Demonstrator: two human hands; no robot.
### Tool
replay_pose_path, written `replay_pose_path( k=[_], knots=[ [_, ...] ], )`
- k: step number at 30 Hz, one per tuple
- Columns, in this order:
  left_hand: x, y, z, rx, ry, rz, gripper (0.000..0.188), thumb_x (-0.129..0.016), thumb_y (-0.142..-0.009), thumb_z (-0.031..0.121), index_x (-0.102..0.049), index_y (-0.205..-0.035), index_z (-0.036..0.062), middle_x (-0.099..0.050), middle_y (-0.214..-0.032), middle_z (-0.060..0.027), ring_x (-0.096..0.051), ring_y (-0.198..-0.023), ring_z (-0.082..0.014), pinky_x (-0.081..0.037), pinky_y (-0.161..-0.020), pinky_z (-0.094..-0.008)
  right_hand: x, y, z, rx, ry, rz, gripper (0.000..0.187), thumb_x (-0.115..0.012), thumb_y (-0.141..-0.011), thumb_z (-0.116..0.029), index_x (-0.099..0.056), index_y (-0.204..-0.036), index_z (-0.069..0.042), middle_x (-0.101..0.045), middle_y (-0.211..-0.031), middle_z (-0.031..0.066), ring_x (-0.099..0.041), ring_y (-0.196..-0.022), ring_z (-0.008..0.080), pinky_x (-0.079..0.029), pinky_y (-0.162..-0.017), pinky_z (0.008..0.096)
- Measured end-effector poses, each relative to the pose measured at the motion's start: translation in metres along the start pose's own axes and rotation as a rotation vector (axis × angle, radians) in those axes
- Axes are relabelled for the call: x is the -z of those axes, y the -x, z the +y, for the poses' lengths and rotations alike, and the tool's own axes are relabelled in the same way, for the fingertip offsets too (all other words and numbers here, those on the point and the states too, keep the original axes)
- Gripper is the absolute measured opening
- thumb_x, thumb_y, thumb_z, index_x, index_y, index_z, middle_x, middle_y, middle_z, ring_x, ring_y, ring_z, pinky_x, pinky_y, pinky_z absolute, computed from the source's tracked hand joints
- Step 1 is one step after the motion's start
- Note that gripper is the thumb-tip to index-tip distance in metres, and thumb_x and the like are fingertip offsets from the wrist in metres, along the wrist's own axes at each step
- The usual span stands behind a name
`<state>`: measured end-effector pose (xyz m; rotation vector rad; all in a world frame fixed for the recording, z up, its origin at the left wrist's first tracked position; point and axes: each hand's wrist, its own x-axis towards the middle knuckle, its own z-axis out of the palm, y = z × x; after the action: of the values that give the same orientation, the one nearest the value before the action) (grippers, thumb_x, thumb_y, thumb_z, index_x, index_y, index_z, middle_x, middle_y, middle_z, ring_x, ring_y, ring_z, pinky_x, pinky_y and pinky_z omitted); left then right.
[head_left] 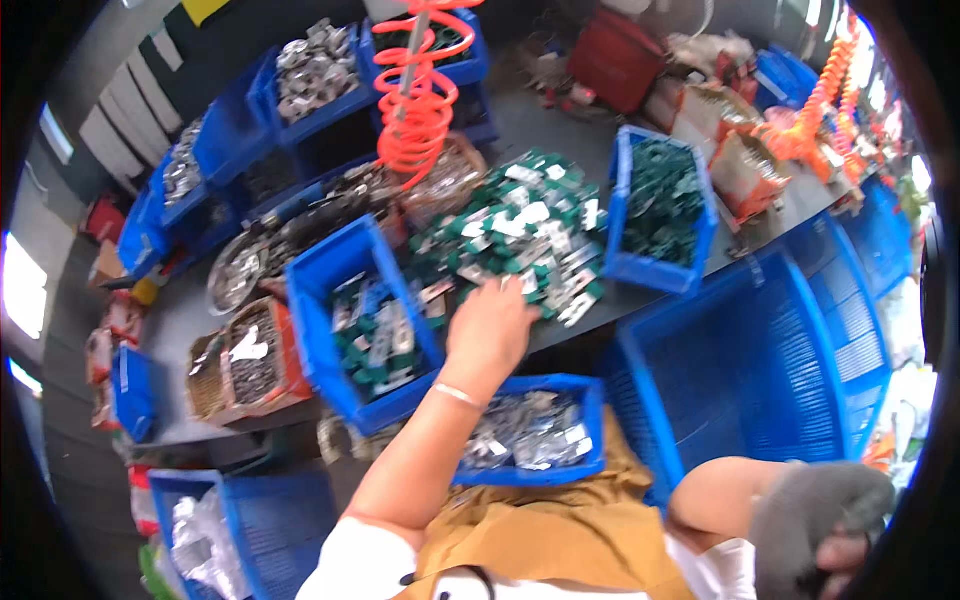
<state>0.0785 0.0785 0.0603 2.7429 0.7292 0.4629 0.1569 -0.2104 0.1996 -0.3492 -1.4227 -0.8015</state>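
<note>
My left hand (pixel 487 325) reaches onto the near edge of a heap of small green and white parts (pixel 540 220) on the table. Its fingers look bent and apart over the parts, with some tips hidden; I make out nothing held. A pale band circles that wrist. At the lower right, my right hand (pixel 838 555) is in a grey glove or cuff with bare fingertips showing. Those fingers are curled, and whatever dark thing is in them is unclear. Just left of the heap, a tilted blue bin (pixel 335 345) holds more green and white parts.
A blue bin (pixel 618 200) of dark green pieces stands right of the heap. Against my apron sits a blue bin (pixel 597 430) of clear-wrapped parts. Large blue crates (pixel 735 370) are at the right. Red coiled hoses (pixel 415 130) hang overhead. Boxes of metal parts (pixel 255 360) stand left.
</note>
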Motion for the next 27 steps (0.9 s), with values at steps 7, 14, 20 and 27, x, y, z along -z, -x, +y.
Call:
replay_pose_path(
  k=[7,14,20,27],
  knots=[
    [-0.008,0.006,-0.013,0.034,-0.232,-0.004,0.022,-0.061,-0.085,0.005,-0.062,-0.106,-0.0003,-0.063,-0.103,-0.0165,-0.066,-0.098,-0.0314,-0.058,-0.078,-0.0379,0.029,0.107,0.133,-1.252,0.814,-0.184,0.009,-0.068,-0.090,-0.006,-0.070,-0.098,-0.004,-0.063,-0.077,0.0033,-0.057,-0.071,0.0080,-0.046,-0.063,0.0236],
    [0.041,0.023,0.003,-0.079,-0.116,0.432,0.007,-0.059,-0.090,0.005,-0.061,-0.095,0.0007,-0.063,-0.090,-0.0160,-0.063,-0.083,-0.0350,-0.053,-0.073,-0.0417,0.065,0.172,0.197,-0.656,1.527,-0.809,0.017,-0.078,-0.076,-0.027,-0.070,-0.088,-0.018,-0.060,-0.103,0.0005,-0.055,-0.104,0.0248,-0.046,-0.091,0.0418],
    [0.017,0.072,0.001,0.524,1.636,-0.137,0.019,-0.057,-0.101,0.012,-0.062,-0.115,0.0006,-0.069,-0.093,-0.0099,-0.063,-0.068,-0.0137,-0.049,-0.056,-0.0228,0.061,0.177,0.205,-0.720,1.655,-0.999,0.026,-0.074,-0.078,-0.032,-0.068,-0.097,-0.016,-0.057,-0.115,0.0038,-0.050,-0.114,0.0263,-0.041,-0.094,0.0448],
    [0.001,0.088,0.006,0.752,1.938,-0.121,0.025,-0.053,-0.102,0.009,-0.058,-0.124,0.0007,-0.069,-0.103,-0.0154,-0.073,-0.085,-0.0249,-0.060,-0.063,-0.0294,0.065,0.177,0.209,-0.577,1.610,-1.052,0.030,-0.075,-0.077,-0.031,-0.066,-0.100,-0.015,-0.058,-0.117,0.0041,-0.051,-0.115,0.0250,-0.039,-0.094,0.0439]
  ],
)
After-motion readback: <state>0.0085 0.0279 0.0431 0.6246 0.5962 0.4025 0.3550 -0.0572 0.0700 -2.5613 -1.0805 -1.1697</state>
